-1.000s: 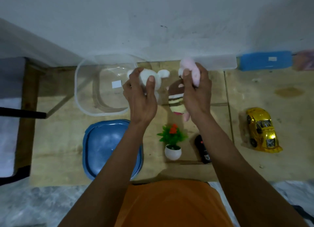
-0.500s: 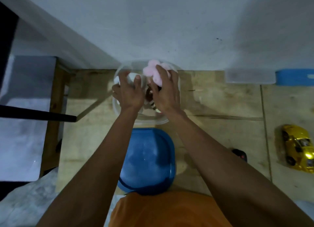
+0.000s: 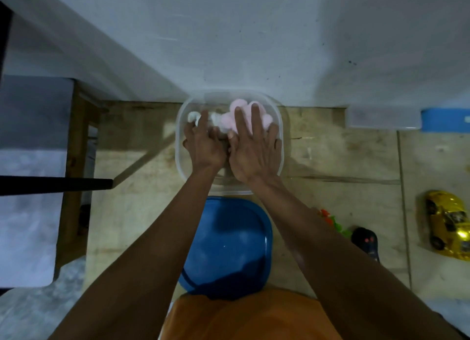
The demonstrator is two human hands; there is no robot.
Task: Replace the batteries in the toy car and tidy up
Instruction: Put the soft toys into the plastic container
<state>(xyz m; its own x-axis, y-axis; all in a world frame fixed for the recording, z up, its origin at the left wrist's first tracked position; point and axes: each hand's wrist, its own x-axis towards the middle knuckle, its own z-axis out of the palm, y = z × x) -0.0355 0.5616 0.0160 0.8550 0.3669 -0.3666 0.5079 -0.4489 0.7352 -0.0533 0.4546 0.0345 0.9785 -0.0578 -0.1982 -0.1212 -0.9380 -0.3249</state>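
Now both hands are pressed down inside the tub (image 3: 278, 126) at the far edge of the worktop (image 3: 134, 212); the left hand (image 3: 203, 146) is curled on a white plush (image 3: 216, 117); the right hand (image 3: 254, 154) lies flat, fingers straight, on a pink plush (image 3: 241, 108); a blue lid (image 3: 229, 245) lies just near of the tub; the toy car (image 3: 449, 225) sits far right, well apart.

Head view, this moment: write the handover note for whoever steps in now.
Left hand grips the white plush toy; right hand presses flat on the pink plush toy. Both toys sit inside the clear container.
Done: plush toys binned.
Left: blue lid lies off, nearer the person; yellow toy car and black remote lie out at right. Battery state cannot be told.
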